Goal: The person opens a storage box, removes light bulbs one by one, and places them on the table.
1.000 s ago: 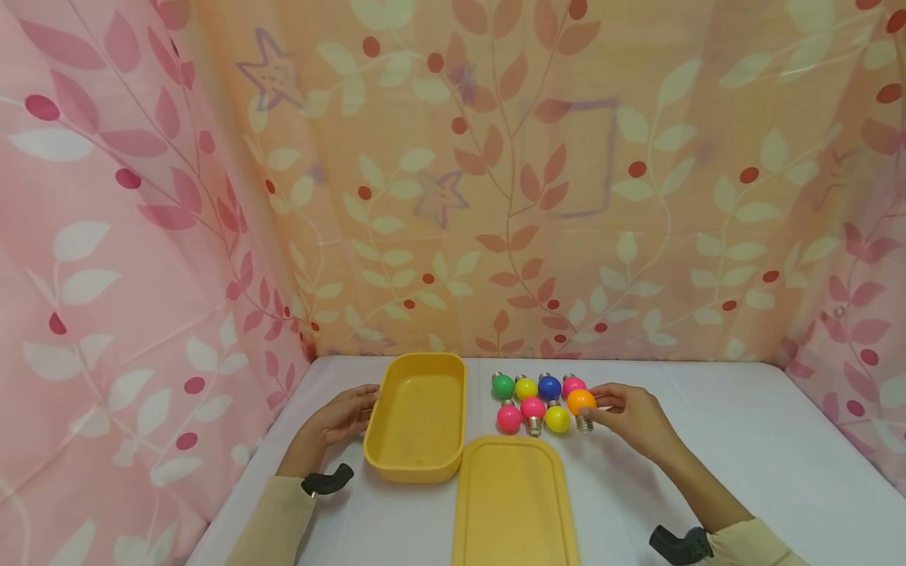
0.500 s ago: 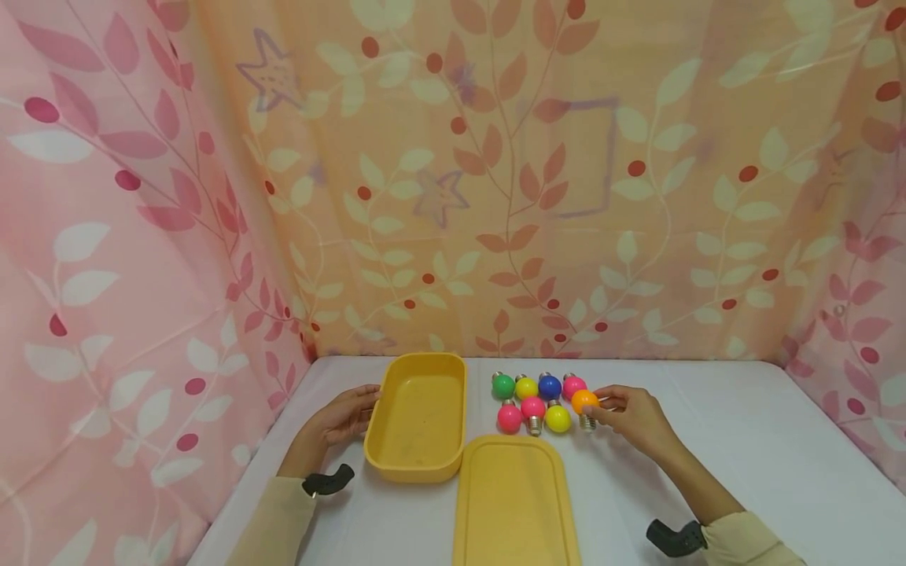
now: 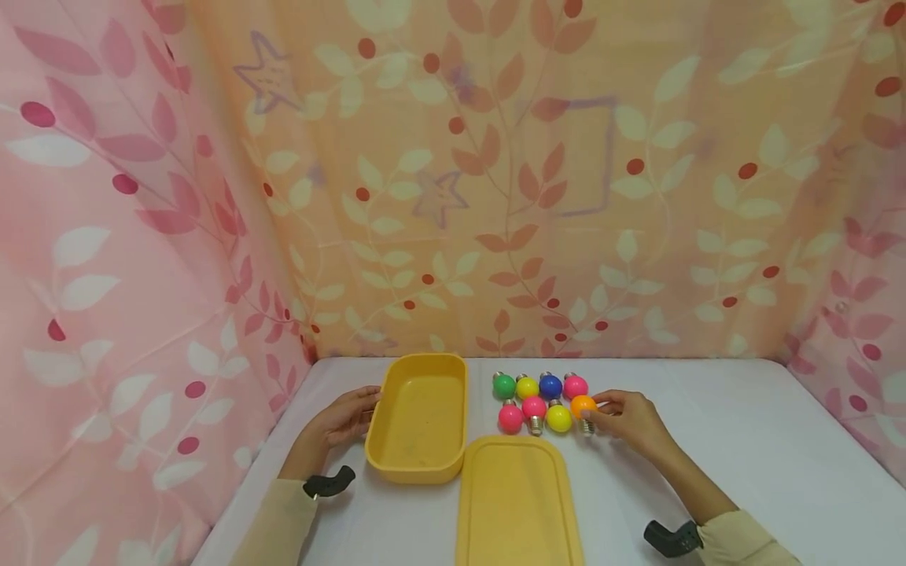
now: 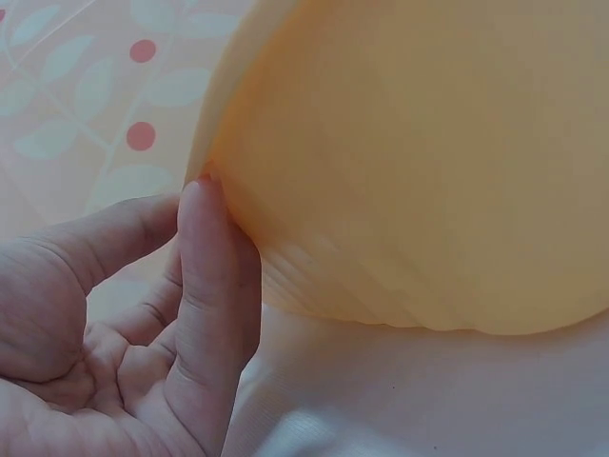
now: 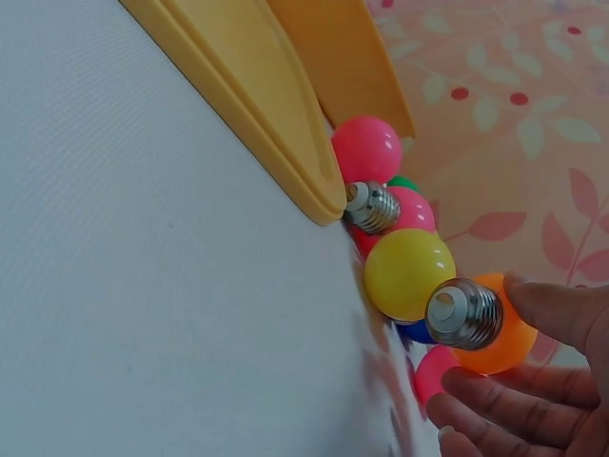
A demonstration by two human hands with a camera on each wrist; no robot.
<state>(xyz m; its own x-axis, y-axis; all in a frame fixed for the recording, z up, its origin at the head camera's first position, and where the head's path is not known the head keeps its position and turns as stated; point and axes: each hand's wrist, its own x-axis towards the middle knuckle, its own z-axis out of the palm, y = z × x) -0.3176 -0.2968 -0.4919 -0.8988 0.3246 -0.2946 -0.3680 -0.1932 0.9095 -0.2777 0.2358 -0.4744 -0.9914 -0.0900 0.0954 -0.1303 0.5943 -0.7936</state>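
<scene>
My right hand (image 3: 631, 420) holds an orange light bulb (image 3: 583, 406) between thumb and fingers at the right end of the bulb group. In the right wrist view the orange bulb's metal screw base (image 5: 464, 314) points at the camera, past the thumb and fingertips. My left hand (image 3: 345, 417) grips the left wall of a yellow plastic box (image 3: 416, 475); in the left wrist view thumb and finger (image 4: 217, 276) meet at its edge. Beside the held bulb lie two rows of bulbs, among them a yellow bulb (image 3: 558, 419), a blue bulb (image 3: 550, 386) and a green bulb (image 3: 504, 386).
A yellow lid (image 3: 519, 503) lies flat in front of the bulbs, its corner close to the box. The white table (image 3: 750, 440) runs back to a patterned curtain (image 3: 566, 236), with pink curtains at the sides. Several bulbs lie close together.
My right hand and the orange bulb have shifted slightly, first right, then a little down. The left hand, box, lid and other bulbs stay put.
</scene>
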